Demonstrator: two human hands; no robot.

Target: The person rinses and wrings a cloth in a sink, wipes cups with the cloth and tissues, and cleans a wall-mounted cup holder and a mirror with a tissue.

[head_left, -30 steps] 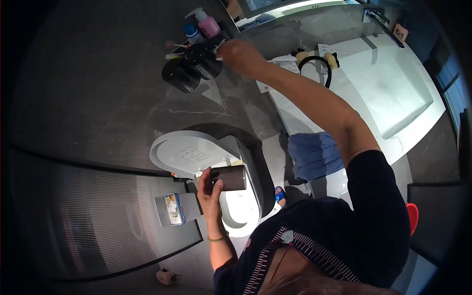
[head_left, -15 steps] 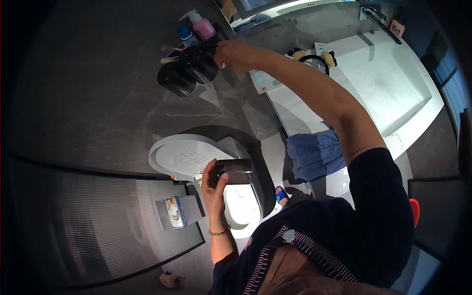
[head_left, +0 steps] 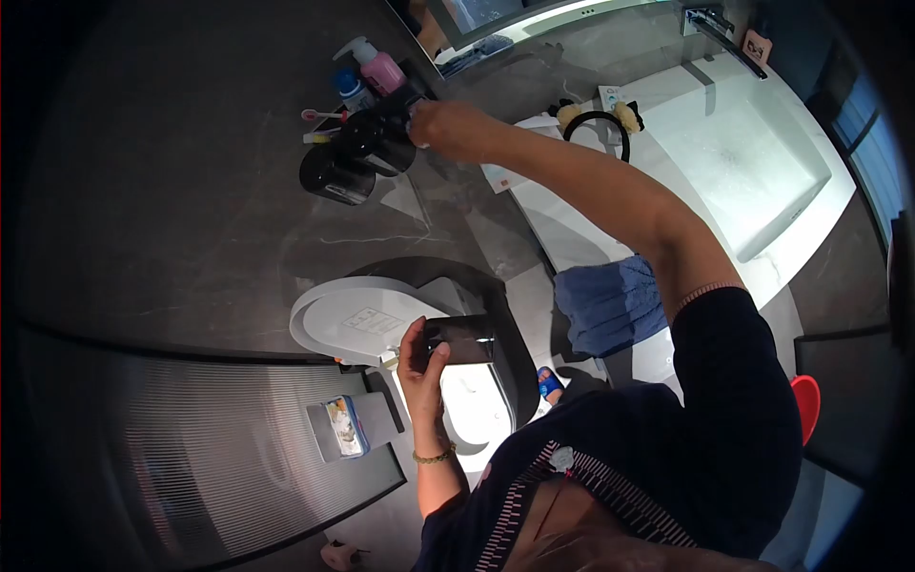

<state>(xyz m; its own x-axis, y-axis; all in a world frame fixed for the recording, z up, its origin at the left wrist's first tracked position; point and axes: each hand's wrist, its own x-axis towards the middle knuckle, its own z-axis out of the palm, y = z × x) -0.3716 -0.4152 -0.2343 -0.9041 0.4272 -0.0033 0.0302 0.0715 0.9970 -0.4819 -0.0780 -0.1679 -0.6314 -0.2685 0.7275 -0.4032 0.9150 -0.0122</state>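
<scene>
My left hand (head_left: pixel 422 370) is closed around a dark, see-through cup (head_left: pixel 462 340), which lies sideways above the open toilet (head_left: pixel 474 405). Up at the wall, my right hand (head_left: pixel 446 132) has its fingers pressed together beside the wall rack; whether it grips anything is hard to make out, though a bit of something white shows at the fingertips. Two black cups (head_left: pixel 335 174) hang upside down under the rack. Behind them stand a pink pump bottle (head_left: pixel 379 71), a blue-capped bottle (head_left: pixel 353 89) and a pink toothbrush (head_left: pixel 319 115).
A white sink (head_left: pixel 753 157) with a black faucet (head_left: pixel 724 40) is at the upper right. On the counter lies a black headband (head_left: pixel 624 143). A blue towel (head_left: pixel 610 303) hangs at its front edge. A tissue holder (head_left: pixel 345 427) is lower left.
My left hand has moved slightly to the right with the cup. My right hand stays by the rack. The whole view has shifted a little.
</scene>
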